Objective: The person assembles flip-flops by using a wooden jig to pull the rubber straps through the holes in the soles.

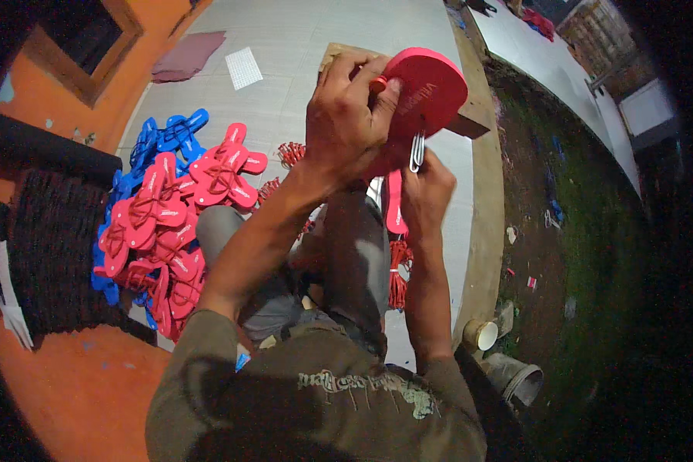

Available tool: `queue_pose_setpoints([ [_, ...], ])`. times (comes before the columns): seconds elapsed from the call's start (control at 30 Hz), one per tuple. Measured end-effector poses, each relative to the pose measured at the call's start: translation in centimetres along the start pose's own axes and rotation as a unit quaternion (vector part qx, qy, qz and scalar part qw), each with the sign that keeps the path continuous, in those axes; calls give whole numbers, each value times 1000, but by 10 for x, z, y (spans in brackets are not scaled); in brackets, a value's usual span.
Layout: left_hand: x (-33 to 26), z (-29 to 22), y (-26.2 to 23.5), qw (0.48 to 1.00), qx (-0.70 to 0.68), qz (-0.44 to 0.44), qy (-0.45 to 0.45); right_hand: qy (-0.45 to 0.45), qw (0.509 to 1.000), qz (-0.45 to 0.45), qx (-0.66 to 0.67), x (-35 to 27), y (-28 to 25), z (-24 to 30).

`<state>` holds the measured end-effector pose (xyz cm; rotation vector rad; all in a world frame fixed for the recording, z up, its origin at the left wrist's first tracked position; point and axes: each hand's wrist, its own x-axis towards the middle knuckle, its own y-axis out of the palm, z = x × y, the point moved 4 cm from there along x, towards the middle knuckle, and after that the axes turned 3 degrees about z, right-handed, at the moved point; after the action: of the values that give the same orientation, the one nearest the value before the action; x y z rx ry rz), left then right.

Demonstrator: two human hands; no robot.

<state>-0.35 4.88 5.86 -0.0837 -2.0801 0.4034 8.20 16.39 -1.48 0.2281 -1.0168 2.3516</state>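
My left hand (pixel 346 115) grips a red foam sandal sole (pixel 431 88), held up in front of me with its flat side facing the camera. Its thumb presses near a red strap plug at the sole's top. My right hand (pixel 425 192) sits just below the sole and holds a metal wire tool (pixel 416 152) that pokes up against the sole's lower edge. A wooden block (pixel 470 119) shows behind the sole. Another red sole (pixel 393 204) lies under my right hand.
A heap of finished red sandals (pixel 173 223) and blue sandals (pixel 162 138) lies on the tiled floor to my left. Loose red straps (pixel 397 269) lie by my knee. A dark mat (pixel 54 254), a cup (pixel 481 335) and a bucket (pixel 520 381) are nearby.
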Motion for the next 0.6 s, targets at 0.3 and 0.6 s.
queue_pose_setpoints([
  [0.3,15,-18,7,997,-36,42,-51,-84,829,-27,552,-21,2,3],
  [0.6,12,-19,8,986,-100,109,-71,-102,808,11,580,-22,21,-13],
])
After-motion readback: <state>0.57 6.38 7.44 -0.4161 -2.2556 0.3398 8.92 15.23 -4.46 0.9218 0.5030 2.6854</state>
